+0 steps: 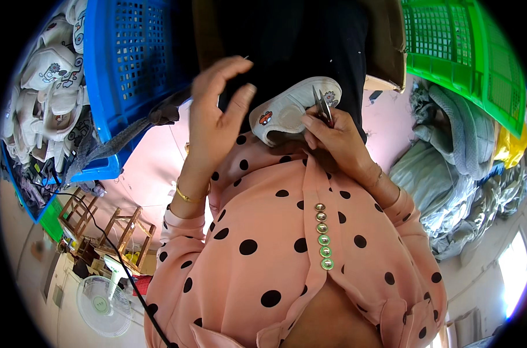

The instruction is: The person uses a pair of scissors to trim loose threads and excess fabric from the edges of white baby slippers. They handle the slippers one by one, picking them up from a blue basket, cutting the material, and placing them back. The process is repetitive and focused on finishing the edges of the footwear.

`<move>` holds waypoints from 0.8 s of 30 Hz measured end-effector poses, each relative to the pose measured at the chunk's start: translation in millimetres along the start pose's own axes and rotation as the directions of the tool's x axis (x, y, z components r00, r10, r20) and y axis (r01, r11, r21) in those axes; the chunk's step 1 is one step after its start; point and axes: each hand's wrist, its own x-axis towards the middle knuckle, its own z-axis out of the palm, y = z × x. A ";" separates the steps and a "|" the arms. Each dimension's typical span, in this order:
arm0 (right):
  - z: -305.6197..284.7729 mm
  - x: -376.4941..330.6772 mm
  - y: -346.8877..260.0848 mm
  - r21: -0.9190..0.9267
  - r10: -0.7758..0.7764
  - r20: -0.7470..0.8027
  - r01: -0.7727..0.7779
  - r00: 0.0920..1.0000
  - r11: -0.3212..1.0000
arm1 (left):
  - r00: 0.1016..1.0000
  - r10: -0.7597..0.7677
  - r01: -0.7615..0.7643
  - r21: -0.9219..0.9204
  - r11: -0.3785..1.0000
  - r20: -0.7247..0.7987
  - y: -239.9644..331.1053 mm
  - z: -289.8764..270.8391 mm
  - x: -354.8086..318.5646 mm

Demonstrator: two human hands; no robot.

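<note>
A small white shoe (pixel 286 110) rests on my lap against dark trousers, its opening facing me. It bears an orange-red motif on one side and a flower-like motif near the far end. My right hand (pixel 340 141) is closed around small dark-handled scissors (pixel 323 108), their pointed blades angled up over the shoe. Its thumb and fingers lie against the shoe's edge. To the left of the shoe, my left hand (pixel 214 113) is raised with thumb and fingers apart and nothing visible between them. Its fingertips are slightly blurred.
A blue plastic crate (pixel 104 87) stands at the left, beside a heap of white shoe pieces (pixel 49 95). At the right are a green crate (pixel 475 55), a cardboard box (pixel 391 43) and bagged grey pieces (pixel 443 180). A fan (pixel 104 304) and wooden stools (pixel 124 232) appear lower left.
</note>
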 end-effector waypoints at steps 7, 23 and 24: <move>0.4 -9.4 13.1 -0.295 -0.167 -0.050 0.145 0.985 0.945 | 0.955 0.170 -0.126 -0.186 0.974 0.242 3.0 26.5 -4.3; 18.5 -5.4 -9.4 -0.376 -0.213 -0.002 0.197 0.977 0.905 | 0.878 0.305 -0.263 -0.160 0.951 0.368 -5.7 0.3 11.3; 16.2 -4.1 -7.4 -0.386 -0.225 -0.007 0.205 0.974 0.900 | 0.876 0.335 -0.285 -0.188 0.940 0.348 -8.8 2.7 12.4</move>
